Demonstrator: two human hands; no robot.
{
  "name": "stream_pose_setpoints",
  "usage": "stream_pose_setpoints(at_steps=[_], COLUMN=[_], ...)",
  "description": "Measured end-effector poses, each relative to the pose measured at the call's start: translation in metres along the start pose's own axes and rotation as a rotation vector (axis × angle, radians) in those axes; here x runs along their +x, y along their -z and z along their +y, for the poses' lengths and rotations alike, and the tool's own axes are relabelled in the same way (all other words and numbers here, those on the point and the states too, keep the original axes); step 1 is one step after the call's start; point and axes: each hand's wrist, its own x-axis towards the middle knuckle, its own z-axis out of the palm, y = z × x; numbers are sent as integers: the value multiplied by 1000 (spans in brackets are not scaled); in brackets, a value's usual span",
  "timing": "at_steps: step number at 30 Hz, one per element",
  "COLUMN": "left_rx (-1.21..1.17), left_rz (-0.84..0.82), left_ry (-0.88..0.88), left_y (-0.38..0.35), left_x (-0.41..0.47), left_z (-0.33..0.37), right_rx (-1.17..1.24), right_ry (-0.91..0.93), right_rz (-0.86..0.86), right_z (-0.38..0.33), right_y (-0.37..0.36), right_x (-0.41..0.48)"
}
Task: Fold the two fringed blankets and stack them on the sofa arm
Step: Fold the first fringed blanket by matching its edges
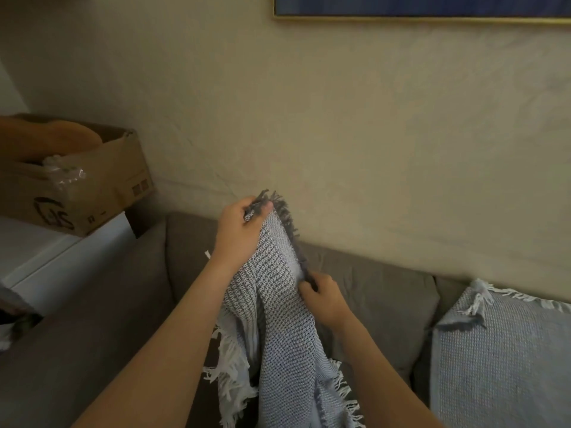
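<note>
The left hand (242,223) holds the blanket (278,335) up in front of the sofa (370,291) back. Its fingers are curled round a top corner, and dark fringe sticks out above the thumb. The right hand (324,299) is lower and just to the right, pinching the same fringed edge between thumb and fingers. Between the hands that edge runs taut on a slant. Below them the cloth hangs in loose folds, with pale fringe along its left side and lower right side. Its bottom runs out of the picture.

The second blanket (500,350) lies on the sofa to the right, leaning on the back cushion, apart from the held one. Its fringed top edge is rumpled, with one corner turned over. A strip of cushion shows between the two.

The sofa arm (77,335) is on the left, just beside the left forearm, its broad top running up to the back corner. Beyond it stands a white cabinet (46,261) with a cardboard box (92,186) on top, near the wall (340,118). A framed picture (432,7) hangs at the top edge.
</note>
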Motion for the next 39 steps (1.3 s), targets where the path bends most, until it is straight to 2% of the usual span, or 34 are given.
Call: stream_pose_setpoints(at_steps=[6,10,14,20,24,31,34,39], left_rx=[73,100,45,-68,-110,-71,-28,16], left_rz=[84,127,98,-49,-77,-33,-13,79], left_ry=[-13,-27,-23,-26,-34,-49,-50,-53], left_y=[-5,-8,-11,-9,-6,-10,-13,-16], left_x=[4,6,6,5,7,7,6,7], left_z=[-11,-10,-6,-3,0,-3,-6,-6], right_rx=[189,102,51,113,148,40,-13,25], right_ry=[-16,-22,-48,-74,-76,-157,-213,-283], right_rz=[-128,-197,-225,-133,-57,68,6,-257], right_z=[17,24,28,29,36,41,33,25], right_y=[3,9,10,7,7,14,19,27], right_x=[-10,-12,-13,-12,-7,-4,-7,-12])
